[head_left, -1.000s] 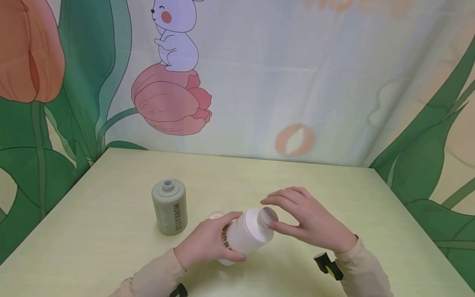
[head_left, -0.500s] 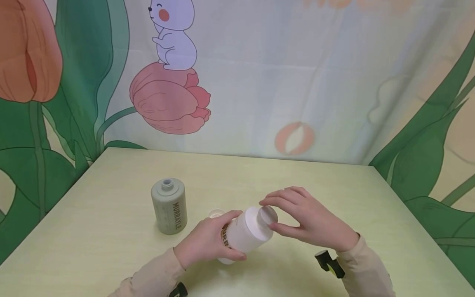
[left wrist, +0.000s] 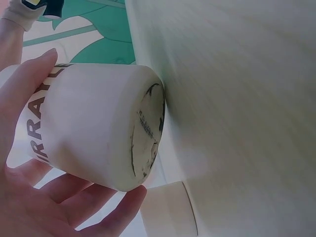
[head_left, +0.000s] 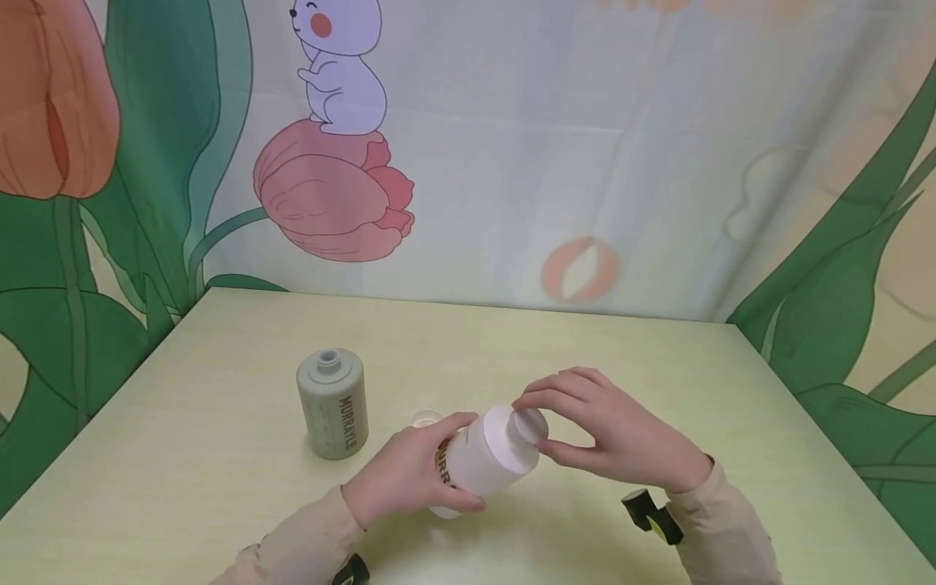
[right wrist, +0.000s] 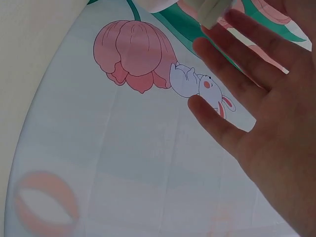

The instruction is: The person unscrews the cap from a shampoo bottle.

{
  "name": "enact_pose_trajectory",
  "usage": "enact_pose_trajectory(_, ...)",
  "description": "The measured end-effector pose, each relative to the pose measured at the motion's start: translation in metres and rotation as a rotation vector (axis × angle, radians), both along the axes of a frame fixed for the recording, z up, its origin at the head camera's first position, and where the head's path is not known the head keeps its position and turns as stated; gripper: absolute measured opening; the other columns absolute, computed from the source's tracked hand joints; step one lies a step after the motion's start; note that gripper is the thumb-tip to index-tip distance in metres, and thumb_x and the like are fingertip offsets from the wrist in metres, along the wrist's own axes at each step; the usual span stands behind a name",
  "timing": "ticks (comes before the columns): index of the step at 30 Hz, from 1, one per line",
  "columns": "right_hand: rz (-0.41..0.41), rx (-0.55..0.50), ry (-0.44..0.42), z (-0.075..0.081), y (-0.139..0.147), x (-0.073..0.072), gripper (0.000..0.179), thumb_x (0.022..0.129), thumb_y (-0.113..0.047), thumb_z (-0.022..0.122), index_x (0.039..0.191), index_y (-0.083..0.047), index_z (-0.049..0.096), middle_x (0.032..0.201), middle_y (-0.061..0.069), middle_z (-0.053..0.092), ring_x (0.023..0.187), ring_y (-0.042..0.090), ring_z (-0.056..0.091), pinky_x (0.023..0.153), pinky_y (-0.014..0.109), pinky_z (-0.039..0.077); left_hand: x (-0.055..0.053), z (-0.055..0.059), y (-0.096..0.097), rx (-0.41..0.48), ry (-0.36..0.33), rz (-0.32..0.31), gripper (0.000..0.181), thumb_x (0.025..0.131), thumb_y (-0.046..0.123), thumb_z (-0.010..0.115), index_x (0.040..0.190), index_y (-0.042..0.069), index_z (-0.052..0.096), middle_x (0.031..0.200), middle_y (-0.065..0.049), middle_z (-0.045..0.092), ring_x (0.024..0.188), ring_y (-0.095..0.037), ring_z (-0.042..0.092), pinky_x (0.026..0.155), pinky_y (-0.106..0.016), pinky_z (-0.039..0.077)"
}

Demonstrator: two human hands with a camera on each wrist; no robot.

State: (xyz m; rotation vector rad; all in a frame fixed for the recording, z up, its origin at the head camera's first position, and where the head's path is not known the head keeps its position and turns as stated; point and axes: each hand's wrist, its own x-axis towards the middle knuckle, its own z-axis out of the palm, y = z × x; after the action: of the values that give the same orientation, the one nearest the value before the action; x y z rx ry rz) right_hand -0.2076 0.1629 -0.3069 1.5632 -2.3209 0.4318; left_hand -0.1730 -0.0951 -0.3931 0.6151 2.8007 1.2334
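Observation:
My left hand (head_left: 417,467) grips a white bottle (head_left: 490,455) with dark lettering around its body. The bottle leans, its top toward the right and its base near the table in the left wrist view. On its top sits a round white cap (head_left: 528,426). My right hand (head_left: 614,431) pinches this cap between thumb and fingertips, the other fingers held loosely out. In the right wrist view only the cap's edge (right wrist: 212,14) shows, beside the fingers. A grey-green bottle (head_left: 335,406) marked MURRAYLE stands upright to the left, its narrow neck uncapped.
A pale round object (head_left: 427,418) stands behind my left hand, mostly hidden; a pale cylindrical side (left wrist: 170,210) shows in the left wrist view. The light wooden table (head_left: 219,349) ends at a printed cloth backdrop (head_left: 475,162) with tulips and a rabbit.
My right hand's thumb and fingertips have shifted very slightly at the cap. The white bottle and my left hand stay almost still; the whole head view has drifted slightly.

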Motion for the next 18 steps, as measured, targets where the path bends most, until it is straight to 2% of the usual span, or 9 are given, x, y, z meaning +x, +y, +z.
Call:
enact_pose_trajectory(7, -0.060, -0.013, -0.021, -0.0014, -0.0021, -0.0003, 0.034, 0.088, -0.032, 0.071, 0.118, -0.019, 0.060, 0.114, -0.013, 0.062, 0.107, 0.009, 0.056, 0.097, 0.035, 0.041, 0.0003, -0.0009, -0.0007, 0.014, 0.005, 0.001, 0.085, 0.060, 0.036, 0.090, 0.135, 0.024, 0.051, 0.110, -0.001, 0.069, 0.094, -0.014, 0.062, 0.082, -0.038, 0.049)
enact_pose_trajectory(14, 0.001, 0.000, -0.012, -0.0019, -0.0018, -0.0011, 0.041, 0.083, -0.020, 0.075, 0.122, -0.019, 0.060, 0.118, -0.010, 0.062, 0.109, 0.010, 0.056, 0.096, 0.036, 0.042, -0.0006, -0.0008, -0.0003, -0.008, 0.023, -0.002, 0.085, 0.060, 0.037, 0.090, 0.135, 0.024, 0.051, 0.109, 0.000, 0.069, 0.093, -0.013, 0.062, 0.081, -0.037, 0.050)
enact_pose_trajectory(18, -0.008, 0.008, -0.040, -0.0007, -0.0007, -0.0002, 0.043, 0.085, -0.024, 0.074, 0.126, -0.019, 0.058, 0.121, -0.009, 0.061, 0.112, 0.011, 0.055, 0.097, 0.037, 0.041, -0.0006, -0.0011, -0.0003, -0.006, 0.015, -0.001, 0.086, 0.060, 0.037, 0.090, 0.135, 0.023, 0.051, 0.109, -0.001, 0.069, 0.093, -0.013, 0.063, 0.080, -0.037, 0.050)
